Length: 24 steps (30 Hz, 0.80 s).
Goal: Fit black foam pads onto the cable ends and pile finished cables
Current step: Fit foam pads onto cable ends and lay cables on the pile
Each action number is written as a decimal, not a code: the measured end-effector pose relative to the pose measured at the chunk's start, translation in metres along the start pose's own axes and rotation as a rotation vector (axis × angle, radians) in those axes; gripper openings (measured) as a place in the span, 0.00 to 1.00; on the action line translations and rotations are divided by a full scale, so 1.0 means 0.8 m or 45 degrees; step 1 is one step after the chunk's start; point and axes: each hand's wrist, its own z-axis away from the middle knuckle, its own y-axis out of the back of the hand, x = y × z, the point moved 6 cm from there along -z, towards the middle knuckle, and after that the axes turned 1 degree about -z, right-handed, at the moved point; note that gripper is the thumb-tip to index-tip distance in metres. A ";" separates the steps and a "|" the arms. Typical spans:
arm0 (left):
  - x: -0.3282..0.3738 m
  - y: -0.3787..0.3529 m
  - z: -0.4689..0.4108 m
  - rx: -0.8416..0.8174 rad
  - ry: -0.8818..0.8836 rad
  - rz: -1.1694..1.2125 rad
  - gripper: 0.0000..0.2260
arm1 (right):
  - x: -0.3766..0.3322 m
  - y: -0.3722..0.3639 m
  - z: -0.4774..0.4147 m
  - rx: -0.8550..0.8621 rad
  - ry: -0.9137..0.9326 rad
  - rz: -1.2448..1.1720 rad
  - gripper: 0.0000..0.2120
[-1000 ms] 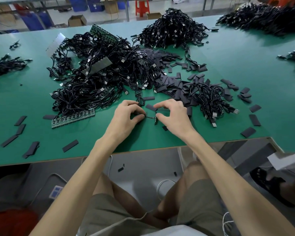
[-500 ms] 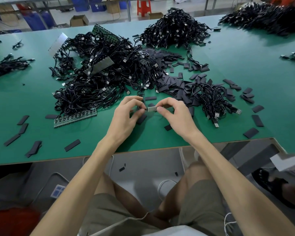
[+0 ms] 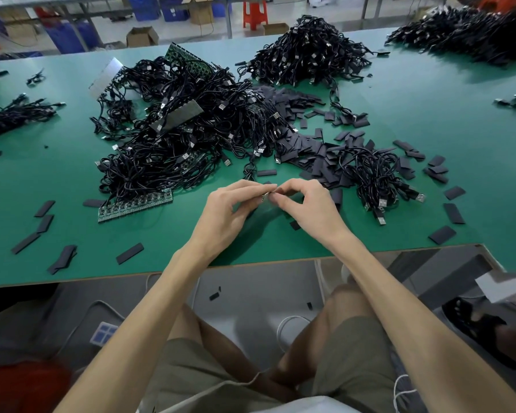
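My left hand (image 3: 230, 210) and my right hand (image 3: 307, 207) meet fingertip to fingertip above the green table (image 3: 57, 174), near its front edge. Between the thumbs and forefingers sits a small metal cable end (image 3: 268, 194), mostly hidden by the fingers. Whether a foam pad is on it I cannot tell. A big tangle of black cables (image 3: 176, 138) lies behind my left hand. A smaller bundle of cables (image 3: 376, 177) with metal plugs lies to the right of my right hand. Loose black foam pads (image 3: 307, 150) are heaped between the two.
More cable heaps sit at the back centre (image 3: 307, 52), back right (image 3: 465, 34) and far left (image 3: 12, 114). Green circuit strips (image 3: 134, 204) poke from under the tangle. Scattered pads (image 3: 130, 253) lie along the front edge. Below the table are my knees and the floor.
Both hands have lifted off the table and come closer together, fingertips now pinched over the cable end. The dark pad seen between the hands earlier is hidden now.
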 end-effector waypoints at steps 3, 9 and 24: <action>0.000 -0.001 0.000 -0.021 0.018 0.038 0.14 | -0.001 -0.001 -0.001 -0.011 -0.002 0.031 0.03; -0.005 0.006 0.000 0.095 0.084 -0.032 0.04 | 0.001 0.000 0.000 0.018 0.024 0.039 0.07; -0.049 0.016 0.003 0.255 0.499 -0.014 0.03 | 0.018 0.008 -0.004 0.207 -0.126 0.433 0.12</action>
